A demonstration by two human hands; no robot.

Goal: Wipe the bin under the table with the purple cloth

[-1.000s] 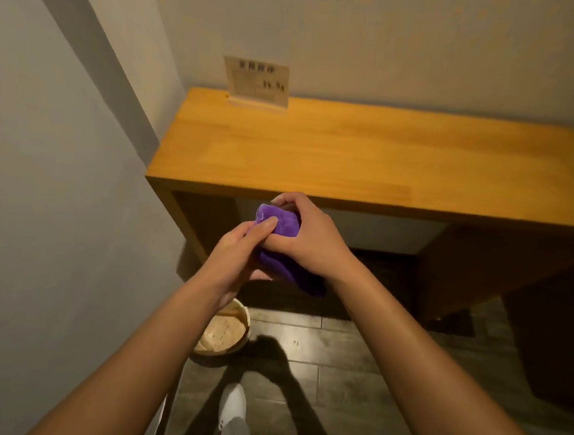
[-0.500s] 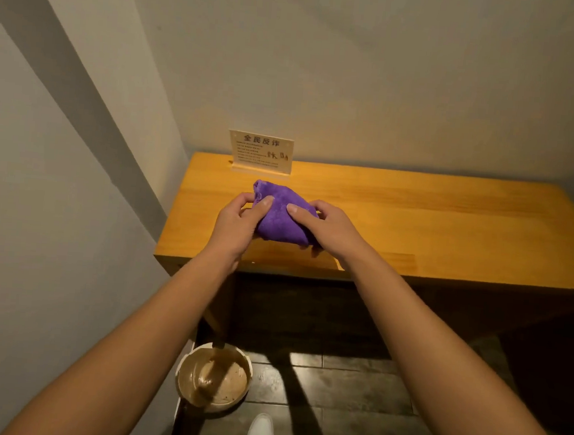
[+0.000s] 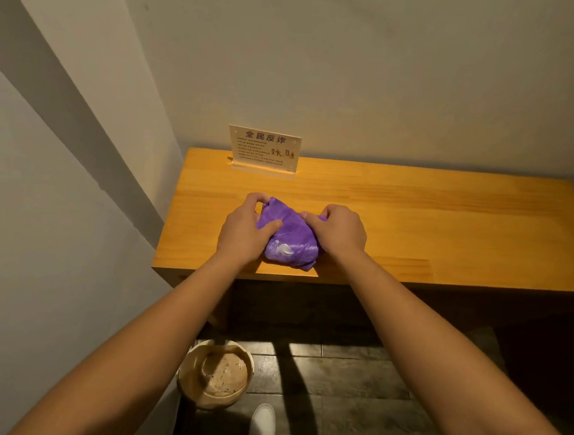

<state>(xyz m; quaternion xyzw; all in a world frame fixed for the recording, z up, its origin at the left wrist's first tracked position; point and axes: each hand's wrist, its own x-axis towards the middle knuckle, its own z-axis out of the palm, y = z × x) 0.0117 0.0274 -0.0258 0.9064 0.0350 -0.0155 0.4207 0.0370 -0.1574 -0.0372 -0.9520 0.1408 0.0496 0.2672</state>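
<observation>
The purple cloth (image 3: 289,238) lies bunched on the wooden table (image 3: 416,220), near its front edge on the left side. My left hand (image 3: 245,233) grips the cloth's left edge and my right hand (image 3: 337,231) grips its right edge. Both hands rest on the tabletop. A round beige bin (image 3: 215,373) stands on the dark floor below the table's left front corner, partly behind my left forearm. Its inside looks speckled and stained.
A small upright sign (image 3: 264,149) stands at the back of the table against the wall. A grey wall closes off the left side. My white shoe (image 3: 264,425) is on the tiled floor just right of the bin.
Both hands carried the cloth from in front of the table edge up onto the tabletop and set it down. The view tilted up, and my hands moved apart on the cloth.
</observation>
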